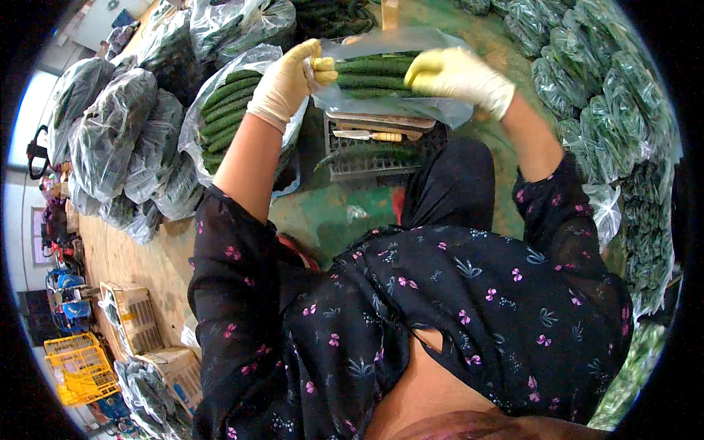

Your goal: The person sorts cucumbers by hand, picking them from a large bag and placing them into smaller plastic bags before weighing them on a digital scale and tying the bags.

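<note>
Near the top centre of the view, a clear bag (pixel 444 111) sits with a row of dark green cucumbers (pixel 370 75) side by side inside, between both gloved hands. Left hand (pixel 288 84): fingers curled, pinching the bag's left edge. Right hand (pixel 463 77): fingers bent, held over the right end of the row (blurred there, can't tell if they pinch film or just touch). Just below the bag, a black crate (pixel 352 169) carries a flat board (pixel 396 125) and a blade tool (pixel 375 136) with a light wooden handle. Second bag (pixel 191 133), open and full of more cucumbers, stands by the left forearm, partly hidden by it. Filled bags (pixel 114 136) pile up at far left; stacked bags (pixel 587 95) line the right side.
</note>
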`<state>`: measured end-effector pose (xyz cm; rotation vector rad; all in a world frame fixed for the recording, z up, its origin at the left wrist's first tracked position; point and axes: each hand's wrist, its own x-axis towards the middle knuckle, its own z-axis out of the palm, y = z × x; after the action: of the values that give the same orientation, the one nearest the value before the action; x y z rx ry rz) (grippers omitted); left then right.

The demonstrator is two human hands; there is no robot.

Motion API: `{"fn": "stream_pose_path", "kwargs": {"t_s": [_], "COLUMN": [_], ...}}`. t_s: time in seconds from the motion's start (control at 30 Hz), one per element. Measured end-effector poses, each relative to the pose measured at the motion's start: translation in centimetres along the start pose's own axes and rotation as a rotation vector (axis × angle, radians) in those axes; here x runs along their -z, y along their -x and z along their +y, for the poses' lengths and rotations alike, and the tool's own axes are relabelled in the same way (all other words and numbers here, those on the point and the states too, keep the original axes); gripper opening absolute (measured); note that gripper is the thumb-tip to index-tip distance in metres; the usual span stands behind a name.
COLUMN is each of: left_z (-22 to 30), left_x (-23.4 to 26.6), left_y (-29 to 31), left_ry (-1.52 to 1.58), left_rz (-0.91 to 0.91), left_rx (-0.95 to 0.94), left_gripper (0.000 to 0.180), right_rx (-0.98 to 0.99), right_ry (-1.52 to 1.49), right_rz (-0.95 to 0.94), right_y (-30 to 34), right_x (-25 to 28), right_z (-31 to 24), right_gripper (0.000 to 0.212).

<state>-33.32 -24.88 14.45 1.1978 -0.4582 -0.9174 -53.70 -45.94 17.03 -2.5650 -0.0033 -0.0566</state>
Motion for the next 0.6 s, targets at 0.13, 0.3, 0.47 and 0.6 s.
{"fn": "stream_pose_path", "kwargs": {"t_s": [0.13, 0.3, 0.47, 0.6], "left_z": [-2.2, -2.8, -3.4, -2.4], "left_x": [-1.0, -0.3, 1.7, 1.4], "left_y": [-0.2, 1.7, 2.5, 2.7], "left_ry": [-0.122, 0.119, 0.076, 0.206], "left_rz": [-0.06, -0.056, -0.123, -0.078], "left_rx": [-0.118, 0.042, 0.024, 0.004], "left_gripper": [0.021, 0.025, 0.035, 0.032], "right_rx": [0.121, -0.082, -0.138, -0.058], "right_ry": [0.008, 0.467, 0.578, 0.276], "right_rz": [-0.505, -0.298, -0.207, -0.298], "right_y": [-2.1, -4.9, -6.9, -6.0], "right_x": [-10.8, -23.3, -28.0, -25.9], "right_z": [-0.4, 1.6, 4.2, 4.5], "right_gripper": [0.029, 0.025, 0.025, 0.027]}}
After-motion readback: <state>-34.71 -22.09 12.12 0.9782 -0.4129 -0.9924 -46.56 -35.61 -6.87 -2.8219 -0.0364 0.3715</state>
